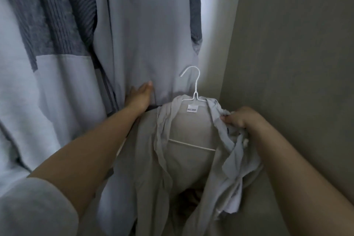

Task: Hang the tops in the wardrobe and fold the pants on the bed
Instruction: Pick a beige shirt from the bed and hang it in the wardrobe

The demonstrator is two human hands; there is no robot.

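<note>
A pale grey-beige top (pixel 149 161) with a white neck label sits on a white wire hanger (pixel 193 86), low in the wardrobe. My right hand (pixel 239 119) grips the top's bunched right shoulder and holds it up. With straight fingers, my left hand (pixel 139 96) presses against the hem of a light grey top (pixel 145 34) that hangs above. The hanger's hook points up and is free of any rail.
Further left hang a dark grey ribbed knit (pixel 55 21) and a pale blue-grey garment (pixel 63 94). The wardrobe's side wall (pixel 297 53) stands close on the right. A bright gap runs between the hanging clothes and that wall.
</note>
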